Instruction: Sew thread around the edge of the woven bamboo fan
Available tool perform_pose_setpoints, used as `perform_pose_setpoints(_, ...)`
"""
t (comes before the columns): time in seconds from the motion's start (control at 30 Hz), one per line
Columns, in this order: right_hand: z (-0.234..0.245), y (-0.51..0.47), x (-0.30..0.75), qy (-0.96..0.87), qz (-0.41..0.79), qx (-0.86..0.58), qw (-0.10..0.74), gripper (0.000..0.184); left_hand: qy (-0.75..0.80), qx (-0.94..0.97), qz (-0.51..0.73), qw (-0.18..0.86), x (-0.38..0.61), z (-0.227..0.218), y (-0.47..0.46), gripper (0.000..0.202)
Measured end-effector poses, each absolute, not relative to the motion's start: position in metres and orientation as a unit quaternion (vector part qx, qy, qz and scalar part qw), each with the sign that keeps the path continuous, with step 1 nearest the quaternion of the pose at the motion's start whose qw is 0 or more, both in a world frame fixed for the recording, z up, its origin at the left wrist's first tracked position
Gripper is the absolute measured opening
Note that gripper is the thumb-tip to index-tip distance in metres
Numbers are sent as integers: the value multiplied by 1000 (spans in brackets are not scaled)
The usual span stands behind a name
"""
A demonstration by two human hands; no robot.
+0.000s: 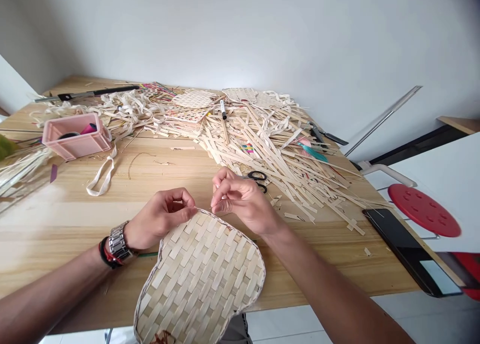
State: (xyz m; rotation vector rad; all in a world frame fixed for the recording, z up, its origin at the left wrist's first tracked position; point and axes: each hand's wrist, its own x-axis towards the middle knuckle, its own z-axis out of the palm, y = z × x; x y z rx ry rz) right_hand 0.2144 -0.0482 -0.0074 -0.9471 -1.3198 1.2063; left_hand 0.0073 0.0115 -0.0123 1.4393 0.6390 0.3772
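Note:
A woven bamboo fan [206, 274], pale and rounded with a corded rim, leans over the near edge of the table. My left hand [159, 216] pinches its upper rim between thumb and finger. Just right of that, my right hand [240, 199] is closed in a pinch at the same rim; whatever thin thing its fingertips hold is too small to make out. Behind the right hand lie black-handled scissors [257, 176], their blades partly hidden. Some reddish-brown strands [163, 337] show at the fan's lower end.
Loose bamboo strips [262, 144] heap across the back and right. A pink basket [77, 139] stands left, near a white ribbon loop [103, 174]. One marker [223, 109] rests on the heap. At right are a phone [405, 249] and a red stool [423, 209].

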Motion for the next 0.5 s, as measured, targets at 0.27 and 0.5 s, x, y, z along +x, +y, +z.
perform_pose_setpoints(0.27, 8, -52, 249, -527, 472, -419, 570, 14, 310, 656, 177, 665, 7, -14, 18, 27)
perform_pose_setpoints(0.5, 19, -52, 287, -484, 393, -423, 657, 24, 318, 675, 171, 644, 5, -11, 19, 30)
